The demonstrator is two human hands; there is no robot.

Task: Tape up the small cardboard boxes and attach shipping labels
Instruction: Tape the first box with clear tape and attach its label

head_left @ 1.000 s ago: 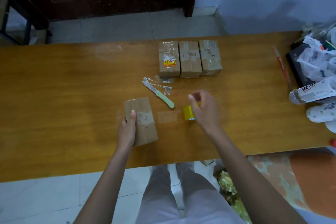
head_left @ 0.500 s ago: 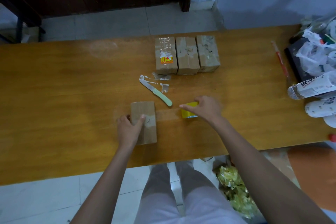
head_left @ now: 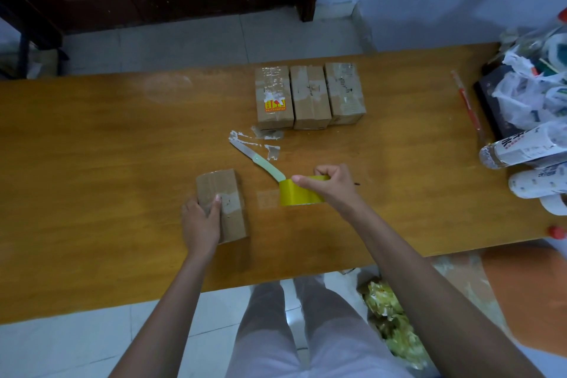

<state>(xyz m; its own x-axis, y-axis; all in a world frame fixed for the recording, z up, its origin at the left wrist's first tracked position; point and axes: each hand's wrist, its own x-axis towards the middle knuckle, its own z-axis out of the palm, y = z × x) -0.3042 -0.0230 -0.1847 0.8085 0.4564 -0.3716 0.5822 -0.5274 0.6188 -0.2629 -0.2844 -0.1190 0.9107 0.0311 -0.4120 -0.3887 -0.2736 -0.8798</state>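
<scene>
Gripping yellow tape roll [head_left: 299,193], right hand [head_left: 331,182].

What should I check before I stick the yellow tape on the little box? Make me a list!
1. Box held steady: ok. The left hand grips the near box flat on the table.
2. Tape in hand: ok. The right hand holds the yellow tape roll.
3. Loose tape end found: cannot tell. No free end shows.
4. Knife within reach: ok. The green-handled knife lies just beyond the roll, blade pointing away.
5. Box flaps closed: ok, as far as the top shows; old tape patches remain on it.
6. Done boxes out of the way: ok. Three boxes sit in a row farther back.
</scene>
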